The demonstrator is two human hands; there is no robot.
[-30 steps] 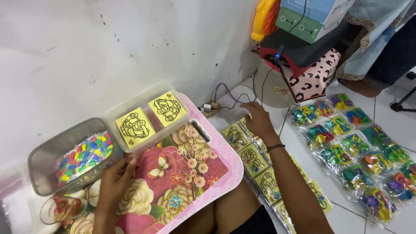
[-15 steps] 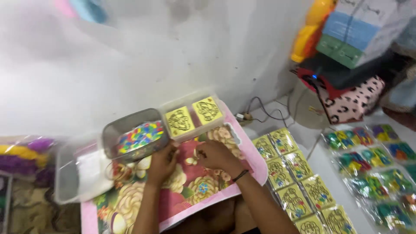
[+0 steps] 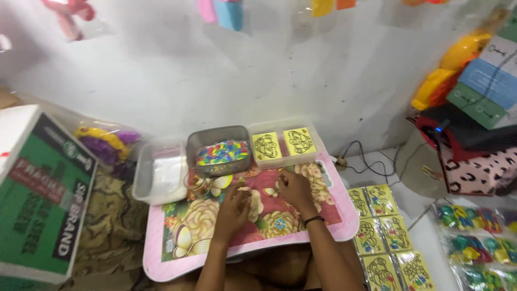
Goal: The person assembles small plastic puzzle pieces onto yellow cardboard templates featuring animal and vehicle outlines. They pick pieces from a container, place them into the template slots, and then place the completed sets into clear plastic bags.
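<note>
Both hands rest on a small pink desk (image 3: 161, 264) with a flowered top; the left hand (image 3: 234, 207) lies palm down with fingers curled loosely, and the right hand (image 3: 295, 189), a dark band at its wrist, sits just beside it with fingers bent toward the left; whether either pinches something small I cannot tell, since the backs of the hands hide it. Just beyond the left hand stands a grey tub (image 3: 218, 153) heaped with small multicoloured pieces; beyond the right hand a clear tray (image 3: 318, 153) holds two yellow picture cards (image 3: 283, 144); farther to the left sits a pale lidded container (image 3: 160, 175). To the right of the right hand, on the floor, packed yellow cards (image 3: 385, 237) lie in rows, with bagged colourful pieces (image 3: 474, 237) further right. Judging by this, many cards look already packed, two remain in the tray, and the tub is far from empty.
</note>
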